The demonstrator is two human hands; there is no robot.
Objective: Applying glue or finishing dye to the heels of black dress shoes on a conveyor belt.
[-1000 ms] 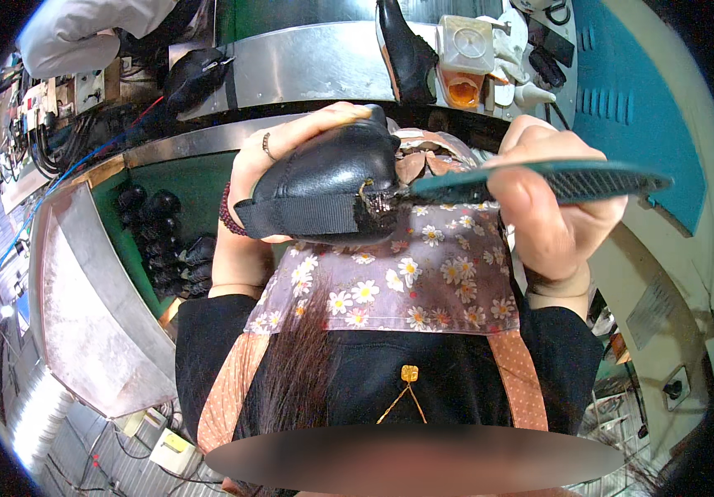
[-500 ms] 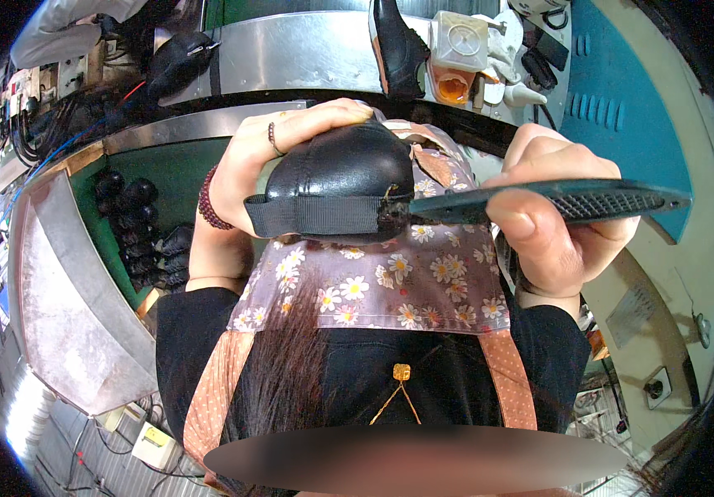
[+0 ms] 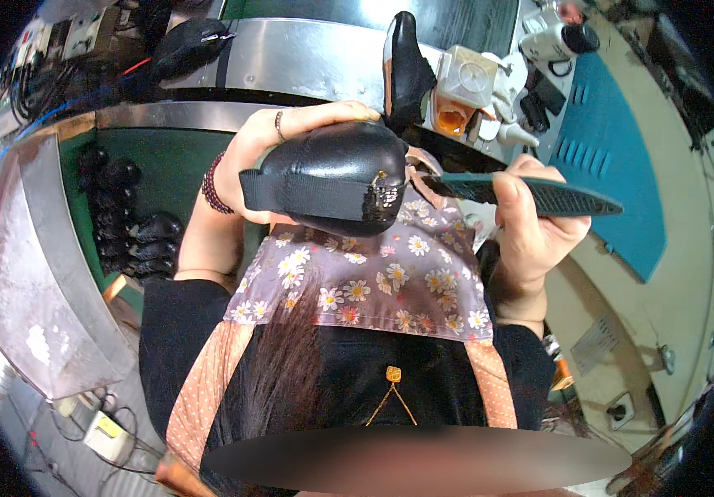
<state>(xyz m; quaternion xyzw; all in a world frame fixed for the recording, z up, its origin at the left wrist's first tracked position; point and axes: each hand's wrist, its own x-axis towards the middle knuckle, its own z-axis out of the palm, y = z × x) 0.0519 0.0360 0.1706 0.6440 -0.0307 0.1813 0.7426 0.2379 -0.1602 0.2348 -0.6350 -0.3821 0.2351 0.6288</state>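
My left hand (image 3: 295,124) is wrapped round a black leather shoe (image 3: 324,161), thumb side hidden behind it. A ribbed black band (image 3: 307,195) runs along the shoe's near side. At that band's right end a wet, glossy patch (image 3: 386,195) catches the light. Between thumb and fingers, my right hand (image 3: 531,232) grips a flat dark tool with a cross-hatched handle (image 3: 576,197). Its narrow end points at the shoe, a little to the right of the wet patch and apparently apart from it.
On the metal bench ahead lies a black boot (image 3: 406,70), beside a clear container (image 3: 466,74) and a cup of orange stuff (image 3: 451,118). A white bottle (image 3: 560,43) lies farther right. Several black shoes (image 3: 125,215) fill the green-lined bin at left. A blue panel (image 3: 609,174) stands at right.
The tool's tip has come away from the shoe, and my right hand has dropped slightly left. The glossy patch now shows uncovered. My view has shifted somewhat.
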